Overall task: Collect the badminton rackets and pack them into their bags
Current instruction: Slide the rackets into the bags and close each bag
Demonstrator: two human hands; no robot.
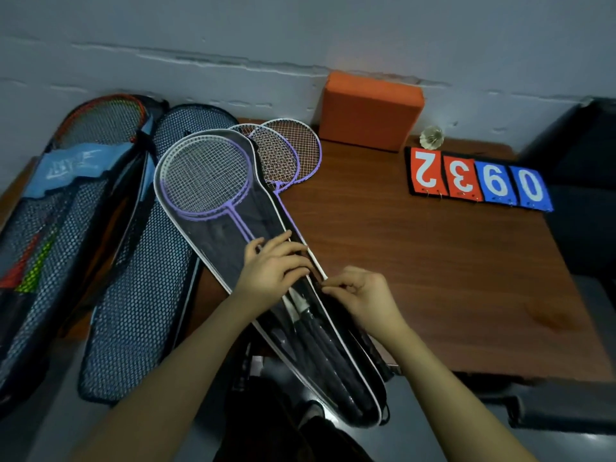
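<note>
A clear racket bag with white piping (213, 225) lies across the table's left part, a purple racket (205, 180) showing through it. Two more purple rackets (293, 151) stick out from its open right edge, their black handles (320, 348) inside the bag. My left hand (273, 265) presses flat on the bag's narrow middle. My right hand (363, 295) pinches the bag's right edge at the opening; whether it has a zipper pull I cannot tell.
Two dark mesh racket bags (140, 268) lie at the left, the far one (50, 208) holding an orange racket. An orange block (370, 111), a shuttlecock (431, 137) and a number flip board (476, 183) sit at the back of the wooden table (450, 278).
</note>
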